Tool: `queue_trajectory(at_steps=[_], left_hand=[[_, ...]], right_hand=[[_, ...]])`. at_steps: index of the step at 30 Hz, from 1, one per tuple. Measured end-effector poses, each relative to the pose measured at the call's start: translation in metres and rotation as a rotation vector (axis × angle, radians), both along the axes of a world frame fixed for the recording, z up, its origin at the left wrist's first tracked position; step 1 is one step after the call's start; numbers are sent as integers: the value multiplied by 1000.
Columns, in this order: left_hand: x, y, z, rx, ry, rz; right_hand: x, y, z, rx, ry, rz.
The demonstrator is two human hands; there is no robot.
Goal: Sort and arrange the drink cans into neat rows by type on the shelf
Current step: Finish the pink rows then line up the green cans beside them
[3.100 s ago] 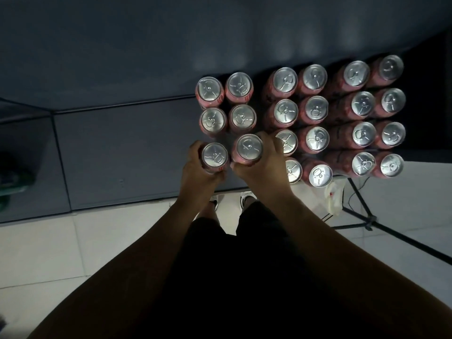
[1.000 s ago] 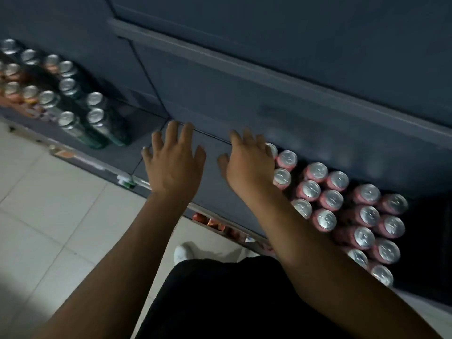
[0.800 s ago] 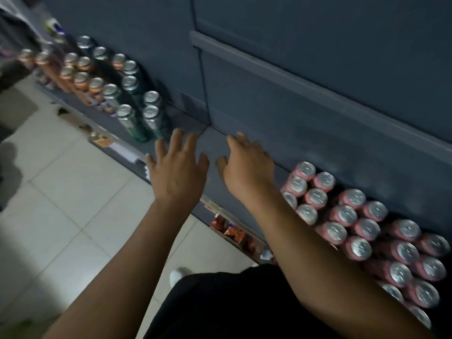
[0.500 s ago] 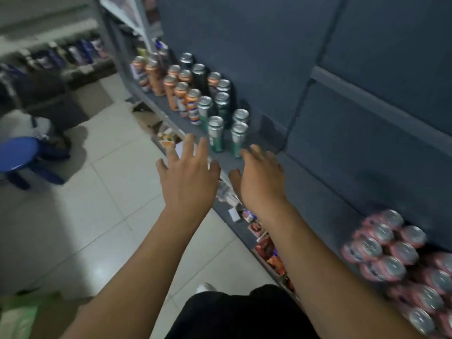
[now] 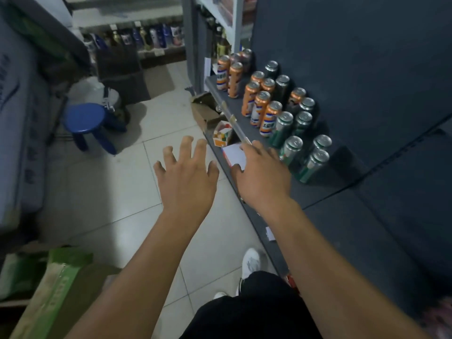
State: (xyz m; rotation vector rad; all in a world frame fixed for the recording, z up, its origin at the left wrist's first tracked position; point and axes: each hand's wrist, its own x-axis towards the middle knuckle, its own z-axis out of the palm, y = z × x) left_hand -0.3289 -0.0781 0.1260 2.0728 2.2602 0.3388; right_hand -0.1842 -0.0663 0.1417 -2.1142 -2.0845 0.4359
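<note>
- Green cans (image 5: 313, 165) stand in loose pairs at the near end of the dark shelf (image 5: 325, 192). Orange cans (image 5: 260, 111) cluster beyond them, with black cans (image 5: 281, 87) mixed in by the back wall.
- Judging from this head view, sorting on this stretch is barely begun: the types run together and the rows are ragged.
- Left hand (image 5: 187, 182) hovers over the floor, fingers spread, holding nothing.
- Right hand (image 5: 263, 177) reaches over the shelf edge just beside the green cans, fingers relaxed and empty.
</note>
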Motion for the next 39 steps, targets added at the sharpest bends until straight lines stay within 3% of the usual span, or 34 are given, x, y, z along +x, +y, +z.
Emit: queue_trajectory(at_steps=[21,30,39], left_hand=[[-23,279,10,-34,14,118],[-49,407,-11,-53,2,25],[-87,546,-13,-48,14,-224]], right_hand=[[-24,313,0,60,87,88],[-42,421,-21,50,77,-50],[-78,524,-23,39,-18,-256]])
